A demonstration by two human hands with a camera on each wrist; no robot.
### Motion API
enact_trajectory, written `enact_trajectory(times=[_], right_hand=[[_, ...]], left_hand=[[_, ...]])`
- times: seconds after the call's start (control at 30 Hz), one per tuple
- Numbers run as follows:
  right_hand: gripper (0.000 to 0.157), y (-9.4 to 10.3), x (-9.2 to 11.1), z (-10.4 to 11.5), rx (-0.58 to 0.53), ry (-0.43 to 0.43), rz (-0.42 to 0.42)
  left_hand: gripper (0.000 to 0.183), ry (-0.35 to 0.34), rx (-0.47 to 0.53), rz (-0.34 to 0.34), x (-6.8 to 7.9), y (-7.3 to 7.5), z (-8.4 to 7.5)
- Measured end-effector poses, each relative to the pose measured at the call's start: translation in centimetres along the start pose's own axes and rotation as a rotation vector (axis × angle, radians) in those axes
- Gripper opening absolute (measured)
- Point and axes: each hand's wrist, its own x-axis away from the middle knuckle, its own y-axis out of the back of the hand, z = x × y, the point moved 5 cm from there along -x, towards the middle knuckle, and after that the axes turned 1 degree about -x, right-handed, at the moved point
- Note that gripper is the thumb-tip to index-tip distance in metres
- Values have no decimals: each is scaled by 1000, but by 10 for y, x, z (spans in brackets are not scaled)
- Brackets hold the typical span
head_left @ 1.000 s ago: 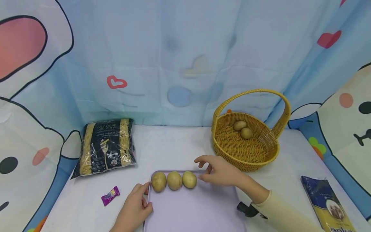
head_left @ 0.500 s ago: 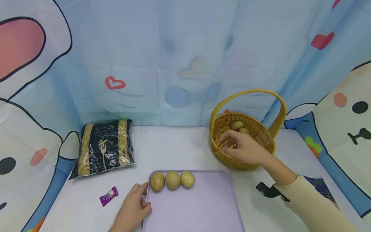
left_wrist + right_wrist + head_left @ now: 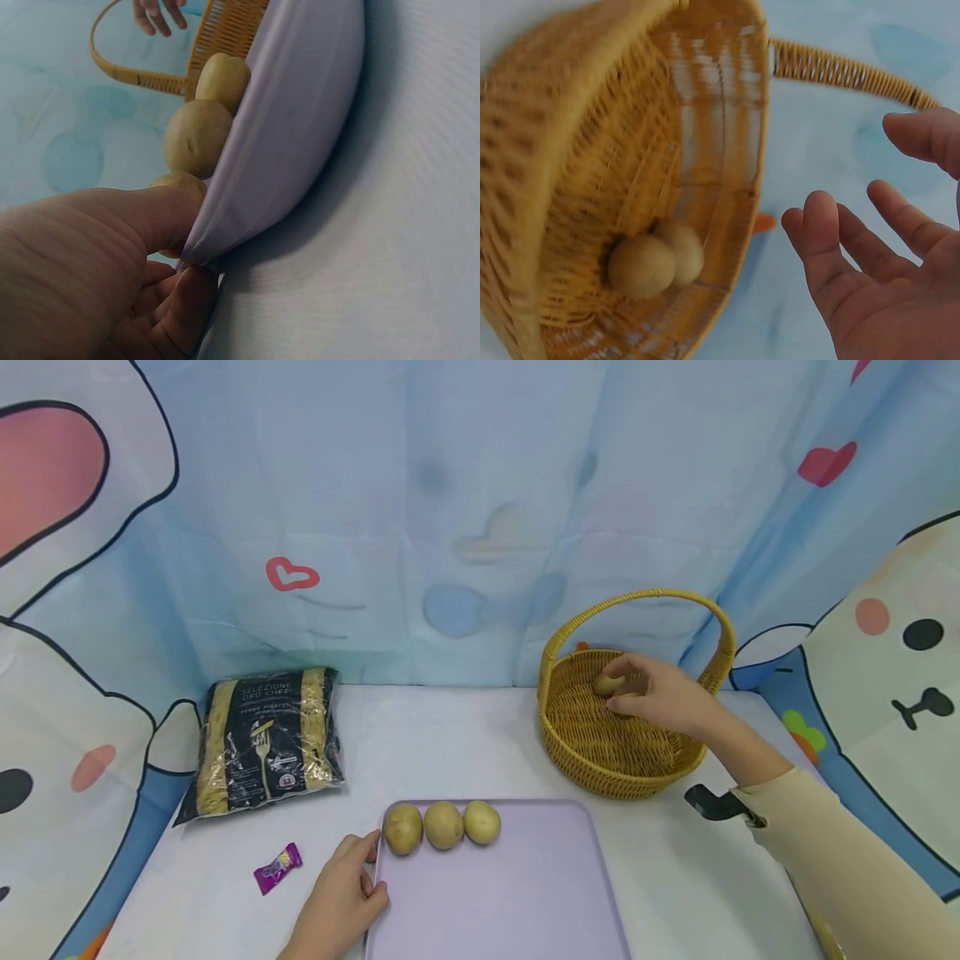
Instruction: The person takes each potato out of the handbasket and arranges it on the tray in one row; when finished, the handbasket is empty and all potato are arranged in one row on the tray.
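Observation:
My left hand (image 3: 337,893) pinches the left rim of a lilac tray (image 3: 495,893), thumb over the edge and fingers on the outer side, as the left wrist view shows. Along the tray's far edge lie three potatoes in a row: a left one (image 3: 402,829), a middle one (image 3: 443,825) and a paler right one (image 3: 482,822). My right hand (image 3: 663,693) hovers over a wicker basket (image 3: 622,747), fingers apart and holding nothing. Two potatoes sit together inside; in the right wrist view the nearer potato (image 3: 641,267) partly covers the other potato (image 3: 692,255).
A black and gold pasta bag (image 3: 262,743) lies at the back left. A purple wrapped candy (image 3: 277,868) is left of the tray. The basket's tall handle (image 3: 637,602) arches behind my right hand. My right sleeve (image 3: 840,852) mostly hides a package at the right.
My right hand has moved from beside the tray's row of potatoes, back and right, to above the potatoes in the basket. My left hand stays on the tray rim.

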Motion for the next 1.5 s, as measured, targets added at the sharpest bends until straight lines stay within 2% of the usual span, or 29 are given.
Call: enact_trajectory(times=[0.13, 0.27, 0.63, 0.83, 1.03, 1.17, 1.33, 1.5], right_hand=[[58, 10, -5, -9, 28, -55, -1], [57, 16, -13, -20, 53, -97, -16], [62, 14, -38, -54, 78, -152, -22], [61, 10, -46, -74, 65, -173, 17], [52, 5, -50, -90, 64, -205, 31], [50, -1, -52, -97, 37, -216, 59], [52, -7, -58, -104, 56, -220, 106], [45, -14, -65, -110, 29, -212, 160]], left_hand=[[61, 5, 2, 2, 0, 0, 1], [62, 3, 3, 1, -1, -1, 3], [62, -2, 12, -2, -2, -1, 4], [62, -17, 25, 13, -3, -2, 3], [61, -16, 38, 20, -4, -3, 4], [61, -13, 43, 21, -3, -2, 5], [59, -20, 36, 4, -2, -1, 5], [59, -34, 39, -4, -3, 0, 6]])
